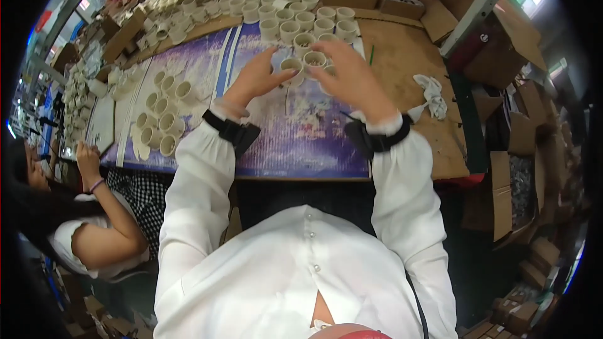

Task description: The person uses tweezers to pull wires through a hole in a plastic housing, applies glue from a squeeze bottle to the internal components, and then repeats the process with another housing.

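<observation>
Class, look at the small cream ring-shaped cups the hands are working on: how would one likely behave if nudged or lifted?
The small cream ring-shaped cup probably feels light, being short and hollow. Standing open-end up among packed neighbours, it seems unlikely to tip. On its side, its round wall might roll across the purple mat.

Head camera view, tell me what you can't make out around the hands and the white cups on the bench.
- Head view: the right hand covers the cup under it, so its grip cannot be judged.
- The left hand fingertips hide part of the cup they touch.
- What the cups hold is too small to tell.
- The far rows of cups blur toward the rim.
- The white cloth is crumpled; its kind is unclear.
</observation>
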Motion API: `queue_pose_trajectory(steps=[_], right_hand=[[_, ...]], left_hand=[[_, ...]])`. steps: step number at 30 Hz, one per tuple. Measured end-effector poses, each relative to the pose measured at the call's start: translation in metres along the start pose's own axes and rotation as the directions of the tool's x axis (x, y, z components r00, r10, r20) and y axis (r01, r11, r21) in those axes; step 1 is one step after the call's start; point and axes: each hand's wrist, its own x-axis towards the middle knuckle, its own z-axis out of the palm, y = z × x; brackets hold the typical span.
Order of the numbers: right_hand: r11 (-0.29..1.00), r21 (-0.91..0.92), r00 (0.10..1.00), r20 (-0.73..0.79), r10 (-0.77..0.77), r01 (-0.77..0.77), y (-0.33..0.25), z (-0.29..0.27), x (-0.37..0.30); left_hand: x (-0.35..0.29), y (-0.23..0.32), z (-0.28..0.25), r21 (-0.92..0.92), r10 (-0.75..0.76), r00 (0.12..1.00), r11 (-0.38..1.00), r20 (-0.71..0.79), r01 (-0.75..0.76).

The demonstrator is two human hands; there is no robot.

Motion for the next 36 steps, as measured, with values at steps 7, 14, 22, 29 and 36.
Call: queue_pose_trajectory(steps=[7, 14, 22, 29, 36], right_hand=[[0.885, -0.251, 0.884, 0.164, 0.438, -0.392, 0.149, 0.005, 0.111], [0.753, -0.567, 0.81, 0.235, 0.537, -0.335, 0.175, 0.025, 0.149], [0.876, -0.345, 0.762, 0.447, 0.469, -0.336, 0.207, 0.048, 0.142], [0.926, -0.266, 0.801, 0.473, 0.369, -0.269, 0.188, 0.061, 0.114], [0.954, -0.284, 0.813, 0.53, 0.241, -0.098, 0.158, 0.067, 0.083]], left_hand=[[0.072, -0.016, -0.038, 0.062, 0.264, 0.948, 0.964, -0.177, -0.257], [0.136, -0.06, -0.04, 0.124, 0.335, 0.924, 0.94, -0.182, -0.317], [0.159, -0.064, -0.024, 0.094, 0.214, 0.975, 0.971, 0.055, -0.218], [0.109, -0.055, -0.024, 0.196, 0.237, 0.954, 0.942, 0.185, -0.272], [0.047, -0.048, -0.004, 0.186, 0.234, 0.966, 0.95, 0.107, -0.251]])
